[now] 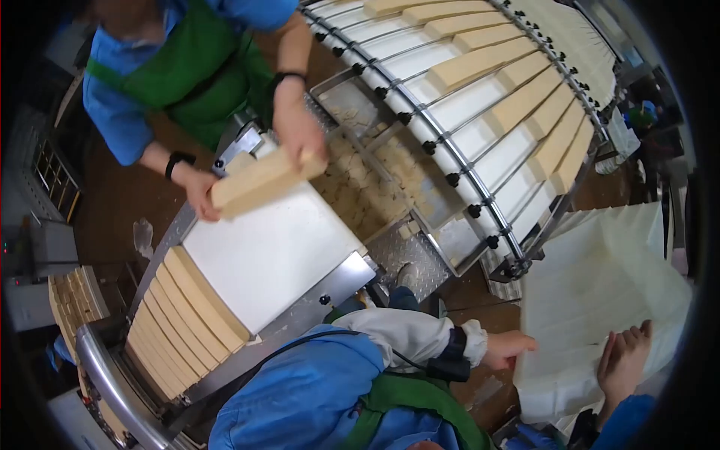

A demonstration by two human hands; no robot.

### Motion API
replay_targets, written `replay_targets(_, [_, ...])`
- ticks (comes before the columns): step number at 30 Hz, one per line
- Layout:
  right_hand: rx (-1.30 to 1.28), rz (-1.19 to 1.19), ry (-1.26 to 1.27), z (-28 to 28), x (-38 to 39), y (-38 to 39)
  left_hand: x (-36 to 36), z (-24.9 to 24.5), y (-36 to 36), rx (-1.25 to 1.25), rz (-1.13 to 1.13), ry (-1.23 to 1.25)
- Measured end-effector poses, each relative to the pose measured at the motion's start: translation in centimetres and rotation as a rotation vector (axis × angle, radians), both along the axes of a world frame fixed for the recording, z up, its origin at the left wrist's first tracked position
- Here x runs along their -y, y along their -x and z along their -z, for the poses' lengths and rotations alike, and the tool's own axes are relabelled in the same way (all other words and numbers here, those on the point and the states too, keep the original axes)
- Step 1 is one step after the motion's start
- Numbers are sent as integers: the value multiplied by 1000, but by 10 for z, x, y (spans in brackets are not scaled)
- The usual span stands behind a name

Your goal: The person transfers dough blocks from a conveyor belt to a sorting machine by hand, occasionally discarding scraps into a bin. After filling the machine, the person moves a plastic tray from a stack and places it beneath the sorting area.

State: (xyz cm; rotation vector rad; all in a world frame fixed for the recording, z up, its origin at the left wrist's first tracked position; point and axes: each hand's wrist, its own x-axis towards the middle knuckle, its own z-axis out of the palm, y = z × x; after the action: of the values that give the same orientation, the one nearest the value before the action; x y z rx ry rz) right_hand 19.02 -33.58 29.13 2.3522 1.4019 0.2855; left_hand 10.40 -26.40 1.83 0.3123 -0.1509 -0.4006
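My left hand [508,349], past a white cuff and a dark wrist device, is closed on the left edge of a large whitish plastic bin [577,289]. Its fingertips are partly hidden by the bin wall. At the near right side of the same bin, my right hand [625,361] has its fingers curled on the rim. The bin leans with its hollow inside facing me, beside the end of the slatted conveyor. I see no contents in it.
A co-worker in a green apron holds a pale dough-coloured block [259,182] over a white belt [270,247]. Several long blocks [187,311] lie at its end. More sit between rods on the conveyor [480,112]. Crumbly pieces fill a metal tray [352,187].
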Motion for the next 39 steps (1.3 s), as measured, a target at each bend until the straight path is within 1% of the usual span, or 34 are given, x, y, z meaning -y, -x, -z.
replay_targets(2, [-78,-14,-21,27,-14,-8,1,38,3,38,-101,-17])
replay_targets(3, [-121,-16,-37,42,-23,-5,15,59,1,-60,-42,39])
replay_targets(4, [-157,-9,-54,56,-28,-1,18,89,2,195,-187,-218])
replay_targets(5, [-131,-60,-87,73,-33,0,20,118,4,427,-395,-547])
replay_targets(6, [-150,-39,-98,91,-32,-3,20,144,6,577,-624,-812])
replay_targets(8, [-208,7,-103,128,-22,-5,1,167,32,628,-735,-949])
replay_targets(9, [-204,-25,-151,145,-21,-4,3,174,31,85,-481,-814])
replay_targets(11, [-234,31,-219,176,-9,-6,7,186,21,-921,72,-428])
replay_targets(12, [-245,58,-257,190,-2,-8,1,188,13,-884,10,-477])
replay_targets(14, [-52,215,-427,214,17,-8,-21,182,6,-815,-114,-573])
replay_targets(15, [43,289,-511,226,27,-8,-33,159,3,-909,-206,-697])
replay_targets(16, [140,359,-596,241,37,-8,-24,185,1,-869,-184,-747])
replay_targets(18, [-250,882,-1086,288,68,-3,-23,192,4,-889,-386,-852])
replay_targets(19, [-646,1142,-1290,315,88,-1,-22,196,7,-908,-535,-966])
replay_targets(20, [-950,1471,-1470,341,107,1,-26,205,11,-916,-498,-1116])
replay_targets(21, [-1476,1775,-1551,368,127,2,-31,216,18,-922,-456,-1262])
replay_targets(22, [-1611,1717,-1508,404,132,6,-39,224,25,-920,-414,-1405])
replay_targets(23, [-1743,1645,-1460,442,135,6,-56,230,33,-922,-427,-1367])
replay_targets(24, [-1680,1382,-1128,486,145,3,-76,238,41,-924,-440,-1330])
replay_targets(26, [-1631,1610,-1148,480,64,0,-92,281,61,-1028,-491,-1331])
replay_targets(27, [-1621,1549,-1087,495,40,-3,-98,312,73,-1033,-587,-1270])
replay_targets(28, [-1674,1506,-1019,518,22,-11,-106,328,80,-1032,-689,-1236])
replay_targets(29, [-1680,1460,-932,530,0,-16,-113,344,88,-1024,-789,-1202])
replay_targets(30, [-1684,1408,-845,541,-18,-17,-123,347,93,-1012,-897,-1197])
replay_targets(31, [-1674,1382,-836,563,-24,-17,-132,353,97,-996,-1009,-1192])
replay_targets(33, [-1662,1337,-823,617,-38,-9,-147,372,114,-1040,-934,-1214])
replay_targets(36, [-1781,1047,-1033,631,-62,24,-162,410,148,-1096,-786,-1249])
replay_targets(38, [-1646,1010,-914,669,-62,29,-163,447,158,-1122,-686,-1263])
replay_targets(39, [-1574,996,-852,688,-58,31,-154,470,163,-1208,-772,-1214])
